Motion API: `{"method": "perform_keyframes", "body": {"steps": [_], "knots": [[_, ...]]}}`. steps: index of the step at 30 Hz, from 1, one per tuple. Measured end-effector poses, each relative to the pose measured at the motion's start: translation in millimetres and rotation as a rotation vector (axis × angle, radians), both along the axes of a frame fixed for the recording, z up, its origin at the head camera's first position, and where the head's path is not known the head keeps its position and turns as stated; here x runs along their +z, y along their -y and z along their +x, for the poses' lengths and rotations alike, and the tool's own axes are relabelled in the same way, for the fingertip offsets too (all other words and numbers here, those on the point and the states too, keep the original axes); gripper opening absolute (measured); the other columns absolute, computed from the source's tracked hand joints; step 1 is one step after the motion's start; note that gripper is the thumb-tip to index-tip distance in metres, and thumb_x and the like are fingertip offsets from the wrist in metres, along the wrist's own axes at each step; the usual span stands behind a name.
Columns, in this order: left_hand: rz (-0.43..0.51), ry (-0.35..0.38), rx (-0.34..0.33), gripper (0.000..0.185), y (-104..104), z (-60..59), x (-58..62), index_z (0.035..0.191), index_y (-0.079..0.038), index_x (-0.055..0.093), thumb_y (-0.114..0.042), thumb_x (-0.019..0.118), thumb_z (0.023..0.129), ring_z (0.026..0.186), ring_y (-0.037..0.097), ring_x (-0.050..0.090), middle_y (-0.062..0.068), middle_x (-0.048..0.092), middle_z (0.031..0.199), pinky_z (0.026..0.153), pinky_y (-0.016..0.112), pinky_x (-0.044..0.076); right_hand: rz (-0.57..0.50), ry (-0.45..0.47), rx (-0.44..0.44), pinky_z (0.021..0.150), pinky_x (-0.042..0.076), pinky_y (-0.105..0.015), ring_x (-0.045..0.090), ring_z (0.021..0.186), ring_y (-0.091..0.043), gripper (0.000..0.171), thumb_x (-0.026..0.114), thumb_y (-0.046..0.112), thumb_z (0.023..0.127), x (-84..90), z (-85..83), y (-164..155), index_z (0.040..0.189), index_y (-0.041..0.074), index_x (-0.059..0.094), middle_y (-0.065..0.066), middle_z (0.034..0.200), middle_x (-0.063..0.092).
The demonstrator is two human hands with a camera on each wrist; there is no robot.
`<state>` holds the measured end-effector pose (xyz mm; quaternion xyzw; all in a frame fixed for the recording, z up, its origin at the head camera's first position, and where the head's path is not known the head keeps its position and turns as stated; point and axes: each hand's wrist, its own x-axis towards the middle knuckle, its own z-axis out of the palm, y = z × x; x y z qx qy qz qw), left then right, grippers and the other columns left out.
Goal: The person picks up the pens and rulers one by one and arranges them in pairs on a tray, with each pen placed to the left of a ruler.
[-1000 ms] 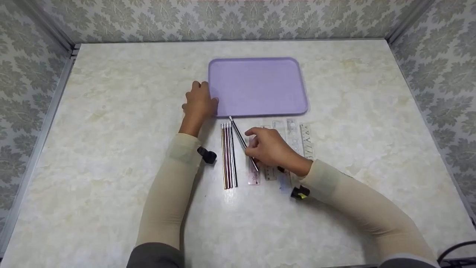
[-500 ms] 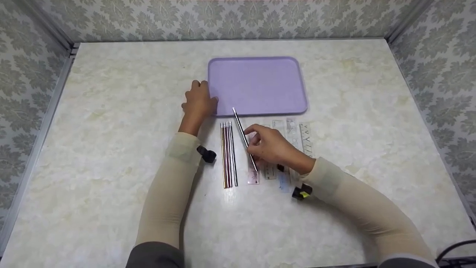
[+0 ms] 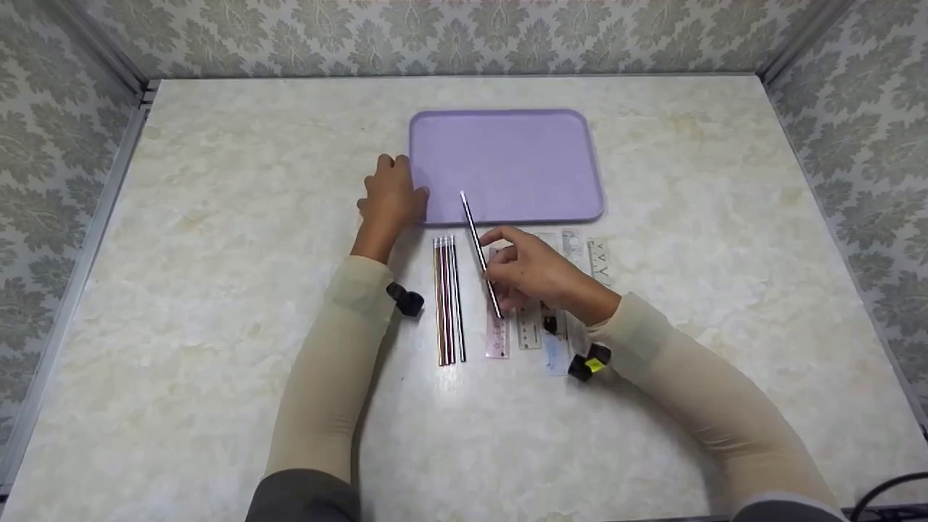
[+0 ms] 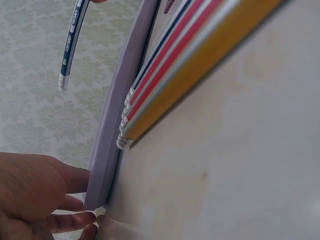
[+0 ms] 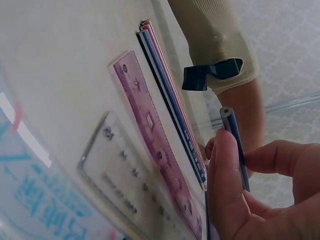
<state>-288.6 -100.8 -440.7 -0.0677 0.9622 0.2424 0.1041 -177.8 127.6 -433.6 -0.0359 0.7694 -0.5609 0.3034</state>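
Note:
My left hand (image 3: 391, 196) holds the left side of a purple tray (image 3: 515, 156), thumb over the rim and the other fingers outside it. A dark blue striped pencil (image 3: 470, 221) is pinched between the thumb and fingers of my right hand (image 3: 536, 270). Its eraser end points away from me and overlaps the tray's near part in the head view; the left wrist view shows that pencil (image 4: 70, 45) raised off the table. Side by side on the table, left of my right hand, lie several striped pencils (image 3: 445, 304) in yellow, red and dark blue.
Several rulers lie under and around my right hand: a pink one (image 3: 497, 341), a clear one (image 3: 528, 335), a bluish one (image 3: 556, 359) and a pale one (image 3: 599, 257) at the right. Patterned panels (image 3: 449, 40) border the table. A black cable (image 3: 888, 482) hangs at the lower right.
My right hand has lifted the pencil and carried it forward, its eraser end now over the tray's near edge. My left hand keeps its place at the tray.

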Motion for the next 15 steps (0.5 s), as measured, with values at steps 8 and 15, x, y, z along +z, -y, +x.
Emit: {"method": "perform_keyframes", "body": {"steps": [8,15], "knots": [[0.011,-0.016,0.006,0.058,0.7,-0.4,-0.4,0.152,-0.009,0.041,-0.031,0.057,0.101,0.135,0.045,0.045,0.013,0.035,0.157,0.102,0.069,0.044,-0.027,0.028,-0.038,0.071,0.064,-0.046,0.064,0.084,-0.022,0.053,0.060,0.003,0.092,2.7,-9.2,3.0,0.140,0.023,0.049,-0.014,0.112,0.067],[0.022,-0.013,0.006,0.059,0.1,-0.5,-1.5,0.153,-0.009,0.040,-0.031,0.058,0.101,0.137,0.045,0.045,0.014,0.034,0.158,0.104,0.070,0.042,-0.040,0.038,-0.074,0.067,0.064,-0.039,0.066,0.086,-0.024,0.052,0.065,0.004,0.093,5.8,-20.9,6.7,0.139,0.022,0.049,-0.013,0.109,0.066]]}}
